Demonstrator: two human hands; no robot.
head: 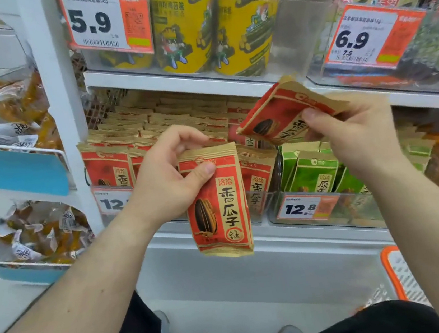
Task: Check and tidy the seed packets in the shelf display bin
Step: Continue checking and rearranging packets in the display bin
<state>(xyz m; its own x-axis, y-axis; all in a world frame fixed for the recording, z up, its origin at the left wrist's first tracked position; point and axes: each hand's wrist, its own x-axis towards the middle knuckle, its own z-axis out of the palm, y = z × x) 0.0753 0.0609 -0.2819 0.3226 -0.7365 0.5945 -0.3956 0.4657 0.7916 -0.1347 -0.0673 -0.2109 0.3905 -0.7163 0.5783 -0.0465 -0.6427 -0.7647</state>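
The left hand (169, 185) pinches a red seed packet (217, 202) by its upper left corner, thumb pressed on the printed front and fingers curled behind the crimped top edge, so the packet hangs upright below the grip, in front of the shelf edge and clear of the bin. The right hand (352, 133) pinches a second red packet (281, 114) at its lower right corner, thumb on the face and fingers behind; this one tilts up and to the left of the grip, its crimped top toward the shelf above (the print on it runs slanted). Behind and between the two grips, the display bin (256, 206) holds rows of matching red packets (179, 116) standing upright, front to back, with a price tag (112, 201) just left of the left wrist, partly hidden by it. Directly below the right hand's grip stand green packets (316, 173) in a neighbouring clear bin bearing a 12.8 tag (307, 206). Above both hands, the upper shelf carries yellow canisters (185, 29) beside a 5.9 tag (107, 19). Left of the left forearm hang wire baskets (17, 152) of small wrapped snacks.
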